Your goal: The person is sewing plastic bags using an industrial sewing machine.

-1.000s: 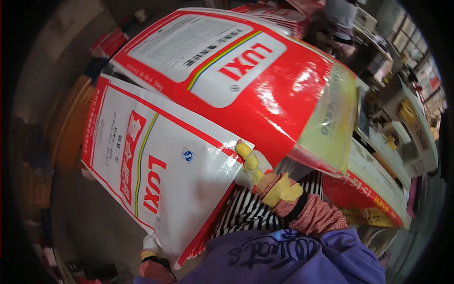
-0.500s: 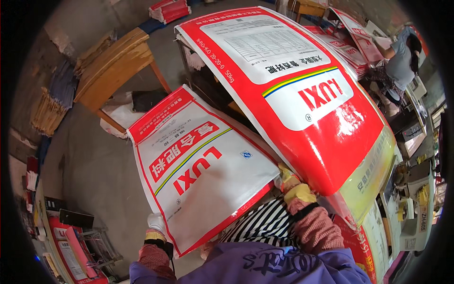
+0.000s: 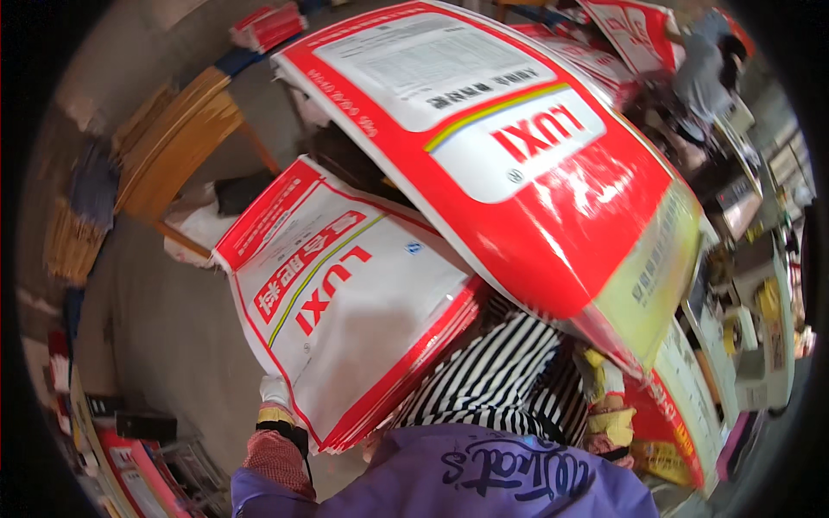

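My left hand (image 3: 275, 394), in a white glove, grips the lower edge of a stack of flat red-and-white printed sacks (image 3: 345, 293) held out to my left. My right hand (image 3: 607, 386), in a yellow glove, holds the lower edge of a second, larger red-and-white sack (image 3: 518, 164) that arches over the middle and right of the view. A striped garment (image 3: 501, 375) and my purple top (image 3: 484, 475) show beneath the sacks.
A wooden table or bench (image 3: 177, 147) stands at the left on the grey concrete floor (image 3: 173, 337). More red-and-white sacks (image 3: 635, 34) lie at the top right, near another person (image 3: 704, 65). Machinery (image 3: 751, 345) fills the right side. Red boxes (image 3: 129, 466) sit at lower left.
The view has swung, bringing the wooden bench and floor into sight. Both sacks have shifted rightward and upward in the view, and my right hand now sits lower, under the big sack's edge.
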Tool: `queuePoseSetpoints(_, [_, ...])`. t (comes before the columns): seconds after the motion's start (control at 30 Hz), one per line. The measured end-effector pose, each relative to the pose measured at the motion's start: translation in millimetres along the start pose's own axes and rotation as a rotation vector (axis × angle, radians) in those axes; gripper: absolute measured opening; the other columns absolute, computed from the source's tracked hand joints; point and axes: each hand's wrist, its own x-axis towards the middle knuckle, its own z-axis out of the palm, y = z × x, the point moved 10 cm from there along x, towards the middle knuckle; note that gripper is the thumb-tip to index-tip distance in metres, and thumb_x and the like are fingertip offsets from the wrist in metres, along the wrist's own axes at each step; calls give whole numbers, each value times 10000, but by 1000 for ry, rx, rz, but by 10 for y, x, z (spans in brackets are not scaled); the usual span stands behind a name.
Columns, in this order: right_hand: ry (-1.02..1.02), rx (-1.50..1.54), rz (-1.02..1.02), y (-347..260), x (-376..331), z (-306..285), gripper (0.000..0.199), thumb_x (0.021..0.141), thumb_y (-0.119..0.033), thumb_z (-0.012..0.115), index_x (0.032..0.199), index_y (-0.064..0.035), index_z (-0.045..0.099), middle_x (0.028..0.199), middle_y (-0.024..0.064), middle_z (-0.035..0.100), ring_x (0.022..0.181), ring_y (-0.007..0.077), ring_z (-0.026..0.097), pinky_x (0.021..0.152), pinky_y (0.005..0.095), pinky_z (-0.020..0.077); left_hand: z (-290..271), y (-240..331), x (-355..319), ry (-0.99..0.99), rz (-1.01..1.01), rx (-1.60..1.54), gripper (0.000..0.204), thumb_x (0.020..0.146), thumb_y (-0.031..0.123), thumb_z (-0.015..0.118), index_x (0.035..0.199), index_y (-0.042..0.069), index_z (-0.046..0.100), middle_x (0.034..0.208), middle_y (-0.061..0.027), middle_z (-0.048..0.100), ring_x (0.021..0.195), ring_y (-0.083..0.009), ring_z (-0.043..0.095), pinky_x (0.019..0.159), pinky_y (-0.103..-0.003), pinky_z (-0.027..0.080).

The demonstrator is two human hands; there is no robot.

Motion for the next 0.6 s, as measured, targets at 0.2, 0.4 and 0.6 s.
queuePoseSetpoints(0.2, [-332,355,-54,-314,-393,396,655,766,-82,690,1348,15,406,1240,115,555,1138,202,509,925,299,439,-239,-549,-37,20,-487,-583,323,783,254,611,900,-47,626,838,-212,662,784,-332,654,680,-428,511])
queuePoseSetpoints(0.4, [-435,1092,-67,-566,-586,407,744,833,-310,683,1371,50,315,1374,206,414,1261,304,433,998,383,426,-1303,-343,100,452,-387,-925,200,806,69,538,971,-34,584,881,-140,638,781,-244,619,704,-352,501])
queuePoseSetpoints(0.6, [-37,858,63,-244,-437,178,371,925,-177,542,1208,62,514,1081,172,630,908,218,638,703,257,511,-2705,1093,79,356,13,-1244,204,845,68,550,1016,-42,566,968,-90,609,892,-173,572,815,-301,464])
